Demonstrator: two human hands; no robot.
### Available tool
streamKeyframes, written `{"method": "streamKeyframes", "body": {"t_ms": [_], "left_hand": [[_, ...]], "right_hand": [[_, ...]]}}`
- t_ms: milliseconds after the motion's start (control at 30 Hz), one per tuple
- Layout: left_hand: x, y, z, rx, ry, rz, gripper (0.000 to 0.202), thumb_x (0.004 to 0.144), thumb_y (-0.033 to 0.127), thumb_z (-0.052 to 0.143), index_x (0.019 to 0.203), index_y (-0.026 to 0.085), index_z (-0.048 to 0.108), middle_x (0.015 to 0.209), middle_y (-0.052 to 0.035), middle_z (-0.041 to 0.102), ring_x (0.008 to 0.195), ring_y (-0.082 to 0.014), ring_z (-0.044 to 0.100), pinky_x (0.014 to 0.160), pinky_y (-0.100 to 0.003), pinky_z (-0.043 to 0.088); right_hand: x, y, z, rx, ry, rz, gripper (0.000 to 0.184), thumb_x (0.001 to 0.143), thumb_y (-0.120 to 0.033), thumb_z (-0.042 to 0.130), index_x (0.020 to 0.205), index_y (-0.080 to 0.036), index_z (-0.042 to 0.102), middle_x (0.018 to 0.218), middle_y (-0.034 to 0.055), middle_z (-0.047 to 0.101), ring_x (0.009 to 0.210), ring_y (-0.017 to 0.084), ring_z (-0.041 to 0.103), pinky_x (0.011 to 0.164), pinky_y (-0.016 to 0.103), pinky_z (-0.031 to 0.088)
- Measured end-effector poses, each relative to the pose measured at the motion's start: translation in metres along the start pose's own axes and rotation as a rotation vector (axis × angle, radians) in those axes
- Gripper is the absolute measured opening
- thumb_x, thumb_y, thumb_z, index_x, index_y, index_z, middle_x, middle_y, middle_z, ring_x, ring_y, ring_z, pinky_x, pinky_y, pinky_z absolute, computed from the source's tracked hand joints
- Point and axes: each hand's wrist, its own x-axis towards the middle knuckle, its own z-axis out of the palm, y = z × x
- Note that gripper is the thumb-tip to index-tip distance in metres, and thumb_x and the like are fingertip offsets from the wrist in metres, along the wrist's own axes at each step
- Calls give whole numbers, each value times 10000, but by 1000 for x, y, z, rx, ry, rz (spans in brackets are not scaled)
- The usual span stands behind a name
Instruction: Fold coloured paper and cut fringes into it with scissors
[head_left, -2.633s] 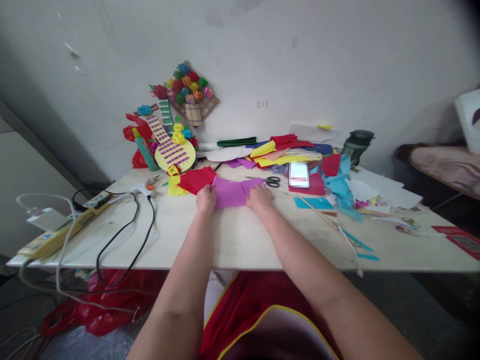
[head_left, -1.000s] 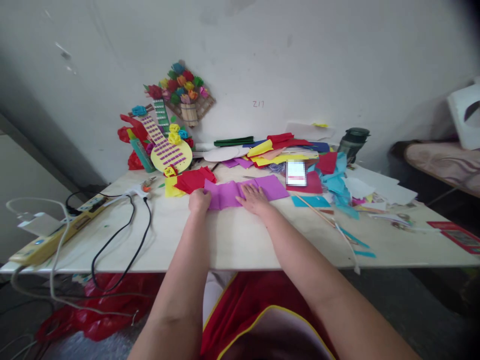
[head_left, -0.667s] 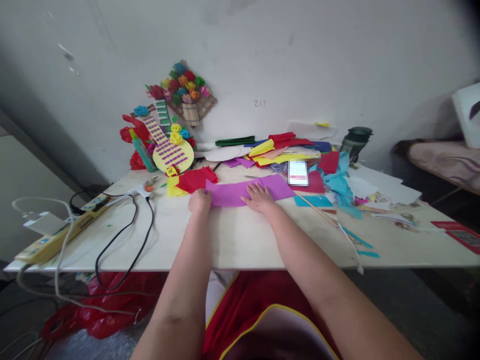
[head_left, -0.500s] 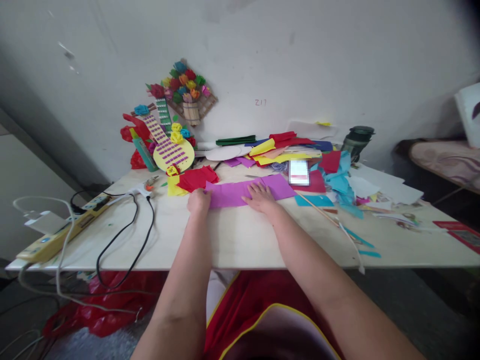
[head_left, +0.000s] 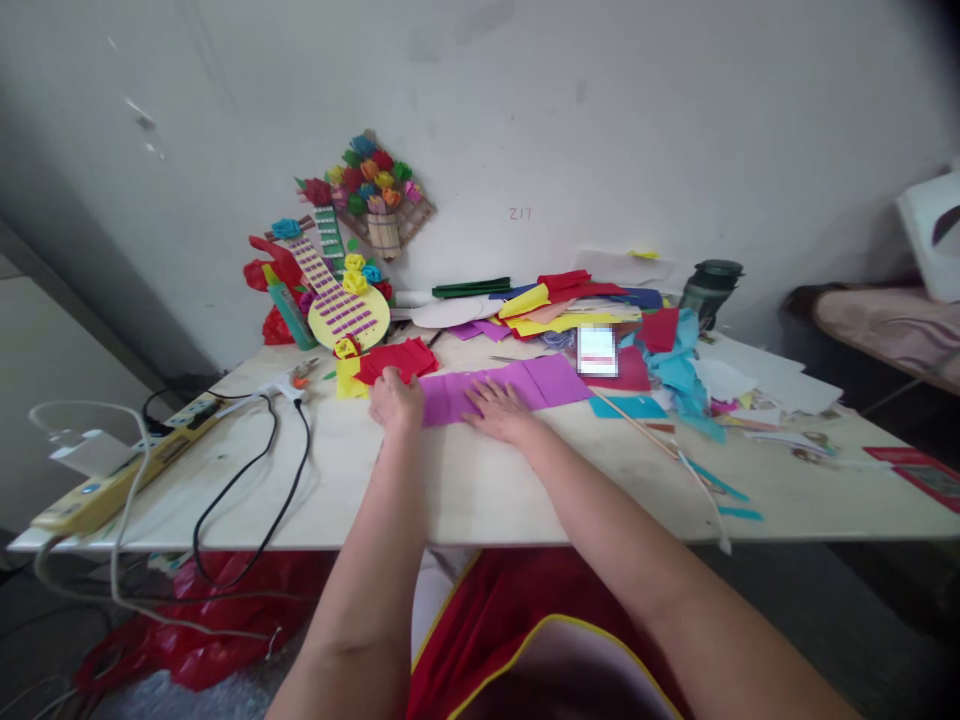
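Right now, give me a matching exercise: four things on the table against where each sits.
Things: 1 purple paper; 2 power strip; 3 dark bottle; 4 paper guitar.
Places: a back right, near the wall; b touched by left hand and right hand; c left edge of the table; d propped up, back left.
Pairs: 1-b; 2-c; 3-a; 4-d.

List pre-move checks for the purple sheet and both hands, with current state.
1. Purple paper lying flat on table: ok, creases show.
2. Left hand at the paper's left end: ok.
3. Left hand's grip on the paper: cannot tell, fingers curled over it.
4. Right hand spread flat on the paper: ok.
5. Paper's right end apart from wooden stick: cannot tell, they nearly meet.
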Motion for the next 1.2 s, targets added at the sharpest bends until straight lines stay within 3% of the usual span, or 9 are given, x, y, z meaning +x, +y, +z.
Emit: {"method": "streamKeyframes", "body": {"t_ms": [67,133,200,333,433,533,733,867,1200], "left_hand": [[-8,9,4,-18,74,254,416,825,376,449,1145,138,566,1174,-169,575,1182,-292,455,951,-429,384],[-18,19,12,-3,-34,557,451,857,388,400,1200,134,544,1277,-137,527,1300,-259,327,1059,-417,270],[-28,26,22,61,-189,704,518,883,409,334,1298,129,468,1395,-111,417,1370,-249,186,1104,-421,170],[-36,28,35,195,-510,567,589,888,491,249,1390,200,351,1484,-71,259,1385,-275,114,1093,-502,121],[-34,24,34,250,-606,553,535,891,461,253,1400,306,316,1503,-28,205,1388,-264,102,1077,-536,129],[-33,23,32,275,-603,588,531,892,441,241,1411,332,283,1513,-1,167,1392,-264,52,1080,-542,104],[-36,25,40,323,-491,449,669,867,515,124,1442,189,232,1514,-15,148,1390,-251,-42,1105,-492,2],[-35,26,39,329,-540,390,700,847,550,140,1448,196,208,1518,-16,123,1388,-289,52,1103,-490,97],[-33,27,37,239,-578,345,717,841,587,139,1454,218,177,1520,-18,81,1387,-293,11,1097,-511,57]], "right_hand": [[1,1,2,-2,12,1,703,865,-601,190,1452,-213,192,1528,35,116,1400,257,30,1099,499,20],[2,2,2,-12,23,-3,691,873,-577,199,1452,-200,194,1522,61,149,1397,266,57,1095,504,37],[1,2,3,-26,36,-8,670,882,-533,224,1455,-189,180,1517,80,167,1394,278,78,1092,509,54],[-1,1,4,-16,58,-8,660,882,-457,253,1465,-184,111,1524,59,138,1396,268,70,1098,503,66],[-3,1,2,-1,77,-11,653,885,-425,235,1465,-156,103,1530,48,98,1401,234,45,1108,481,55],[-4,5,-1,-3,136,12,624,892,-387,208,1463,-150,117,1532,32,68,1403,197,19,1115,455,8],[-2,13,-4,20,71,264,689,890,-520,142,1461,-134,130,1529,68,87,1398,260,28,1098,500,20],[-2,13,-4,9,63,268,696,888,-544,133,1460,-147,143,1531,70,74,1397,264,17,1091,509,17],[0,14,0,11,81,278,680,890,-522,153,1460,-151,139,1529,66,103,1395,271,37,1086,528,24]]}}
